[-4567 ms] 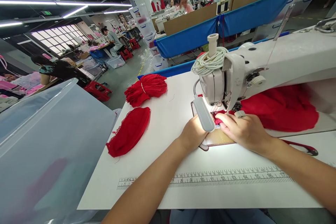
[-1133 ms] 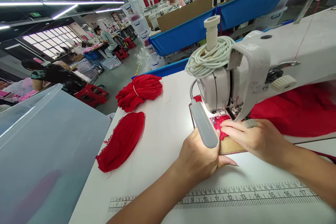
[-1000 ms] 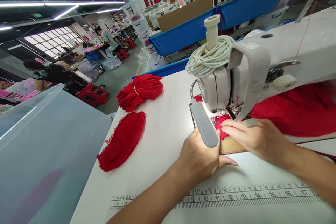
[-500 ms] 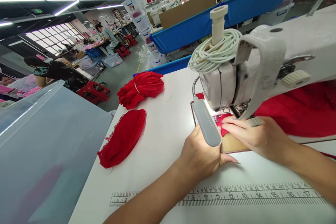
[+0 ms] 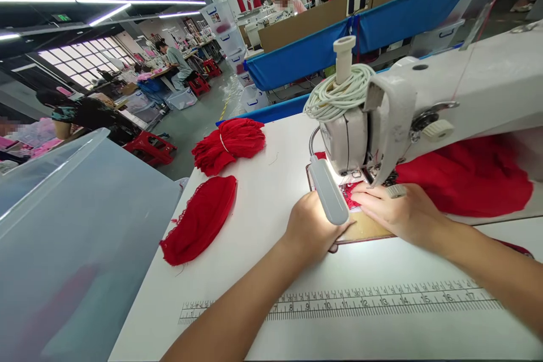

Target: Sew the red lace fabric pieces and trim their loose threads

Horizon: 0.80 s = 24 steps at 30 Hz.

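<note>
A small piece of red lacy fabric (image 5: 350, 197) lies under the needle area of a white sewing machine (image 5: 394, 107). My right hand (image 5: 401, 212) has its fingertips closed together on the right edge of this fabric. On its left is my left hand (image 5: 309, 226), close by the needle plate; a grey lamp (image 5: 330, 192) hides most of its fingers, and only the thumb shows, pointing right. I cannot see what those fingers touch. More red fabric (image 5: 462, 181) is bunched behind the right hand, under the machine arm.
A tied red fabric bundle (image 5: 231, 144) and a folded red lace-edged piece (image 5: 201, 218) lie on the white table (image 5: 263, 198). Left of it stands a translucent plastic bin (image 5: 85, 237). A printed ruler (image 5: 339, 305) runs along the front. Other people sit at machines farther back.
My left thumb, which stuck out to the right, has drawn in toward the lamp. My right fingers remain at the fabric. The whole view has shifted slightly, showing more of the machine arm.
</note>
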Each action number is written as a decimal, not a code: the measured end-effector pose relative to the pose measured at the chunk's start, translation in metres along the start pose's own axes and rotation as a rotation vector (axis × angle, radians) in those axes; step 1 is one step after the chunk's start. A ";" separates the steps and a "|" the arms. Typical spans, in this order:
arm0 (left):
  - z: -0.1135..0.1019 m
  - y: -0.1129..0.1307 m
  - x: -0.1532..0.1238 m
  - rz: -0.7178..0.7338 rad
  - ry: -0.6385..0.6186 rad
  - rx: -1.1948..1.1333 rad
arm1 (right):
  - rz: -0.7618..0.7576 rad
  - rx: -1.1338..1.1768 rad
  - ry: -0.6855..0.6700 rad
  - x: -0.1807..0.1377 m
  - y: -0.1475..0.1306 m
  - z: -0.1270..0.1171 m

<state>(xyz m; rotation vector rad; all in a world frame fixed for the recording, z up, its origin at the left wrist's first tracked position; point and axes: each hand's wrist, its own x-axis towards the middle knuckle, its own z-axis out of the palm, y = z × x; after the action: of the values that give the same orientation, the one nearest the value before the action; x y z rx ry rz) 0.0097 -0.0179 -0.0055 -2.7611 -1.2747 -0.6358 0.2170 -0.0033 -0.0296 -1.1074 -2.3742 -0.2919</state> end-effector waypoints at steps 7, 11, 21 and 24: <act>0.005 -0.010 0.009 -0.017 0.086 -0.064 | -0.014 -0.176 -0.103 0.014 -0.009 -0.016; 0.009 -0.010 0.008 0.011 0.126 -0.151 | -0.001 -0.200 -0.059 0.013 -0.015 -0.014; 0.004 -0.008 0.012 0.001 0.097 -0.382 | 0.030 -0.148 0.150 0.009 -0.012 -0.001; 0.006 -0.003 0.012 -0.068 0.111 -0.356 | 0.032 -0.132 0.181 0.010 -0.011 0.000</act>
<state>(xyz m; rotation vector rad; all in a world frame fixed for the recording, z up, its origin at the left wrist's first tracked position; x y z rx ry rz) 0.0168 -0.0058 -0.0064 -2.9069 -1.3529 -1.1050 0.2035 -0.0043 -0.0240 -1.1267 -2.2014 -0.5220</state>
